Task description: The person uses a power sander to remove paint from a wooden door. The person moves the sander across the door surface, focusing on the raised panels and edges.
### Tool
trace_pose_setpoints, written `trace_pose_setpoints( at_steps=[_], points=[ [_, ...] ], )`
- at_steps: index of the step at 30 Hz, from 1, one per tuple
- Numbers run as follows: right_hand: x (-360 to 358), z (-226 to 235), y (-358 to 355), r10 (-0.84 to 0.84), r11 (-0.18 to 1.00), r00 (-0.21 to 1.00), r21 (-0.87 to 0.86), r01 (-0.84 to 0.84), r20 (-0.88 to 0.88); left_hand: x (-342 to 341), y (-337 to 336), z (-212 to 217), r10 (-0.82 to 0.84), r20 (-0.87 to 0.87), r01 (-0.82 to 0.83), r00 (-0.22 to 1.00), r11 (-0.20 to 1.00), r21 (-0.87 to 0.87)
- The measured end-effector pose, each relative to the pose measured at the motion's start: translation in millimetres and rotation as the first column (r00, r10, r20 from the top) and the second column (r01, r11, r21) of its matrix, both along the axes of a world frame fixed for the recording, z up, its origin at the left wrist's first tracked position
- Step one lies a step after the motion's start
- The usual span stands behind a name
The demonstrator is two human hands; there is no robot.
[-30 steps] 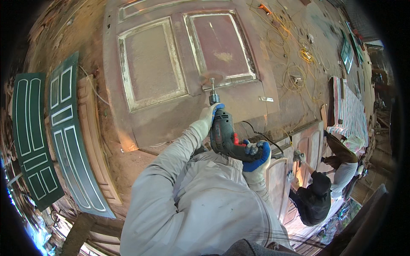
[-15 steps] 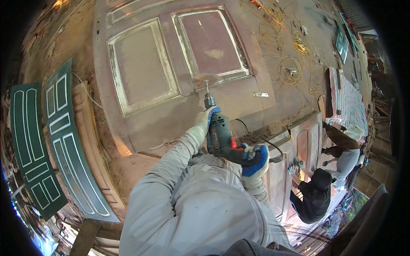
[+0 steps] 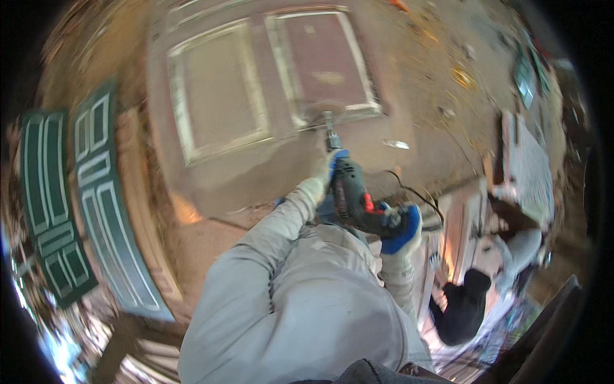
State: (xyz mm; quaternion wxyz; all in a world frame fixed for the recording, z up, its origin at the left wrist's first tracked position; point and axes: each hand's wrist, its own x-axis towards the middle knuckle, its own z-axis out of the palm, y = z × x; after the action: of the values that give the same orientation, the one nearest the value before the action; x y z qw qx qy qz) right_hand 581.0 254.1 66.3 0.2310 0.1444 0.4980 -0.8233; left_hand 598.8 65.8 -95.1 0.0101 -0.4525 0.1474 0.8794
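Observation:
I hold a dark power drill (image 3: 350,191) with both hands. My left hand (image 3: 328,168), in a white and blue glove, wraps around its front just behind the chuck. My right hand (image 3: 405,234), in the same kind of glove, grips the rear handle. A round sanding disc (image 3: 324,112), blurred, sits on the drill's shaft against the lower moulding of the dark red panel (image 3: 323,61). That panel belongs to a large brown wooden door (image 3: 224,176) lying flat in front of me. A black cord (image 3: 416,191) trails from the drill to the right.
Two green doors with pale outlines (image 3: 121,217) (image 3: 54,211) and a bare wood door (image 3: 144,198) lie on the left. Yellow cords (image 3: 462,78) tangle at the far right. A person in black (image 3: 462,306) works at another door on the right. A small shiny plate (image 3: 396,144) lies on the brown door.
The drill and both hands have shifted right, and the disc has moved right along the panel's lower moulding. The picture is now smeared by motion.

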Motion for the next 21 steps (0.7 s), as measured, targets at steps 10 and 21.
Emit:
trace_pose_setpoints(
  at_steps=[10, 21],
  points=[
    [-12, -1, 10, 0.127, 0.939, 0.961, 0.342, -0.036, -0.247, -16, 13, 21, -0.020, -0.099, 0.018, 0.995, 1.000, -0.024],
    [-7, 2, 1, 0.114, 0.979, 0.982, 0.183, -0.086, -0.149, -20, 7, 17, -0.046, -0.238, 0.078, 0.970, 0.989, 0.129]
  ],
)
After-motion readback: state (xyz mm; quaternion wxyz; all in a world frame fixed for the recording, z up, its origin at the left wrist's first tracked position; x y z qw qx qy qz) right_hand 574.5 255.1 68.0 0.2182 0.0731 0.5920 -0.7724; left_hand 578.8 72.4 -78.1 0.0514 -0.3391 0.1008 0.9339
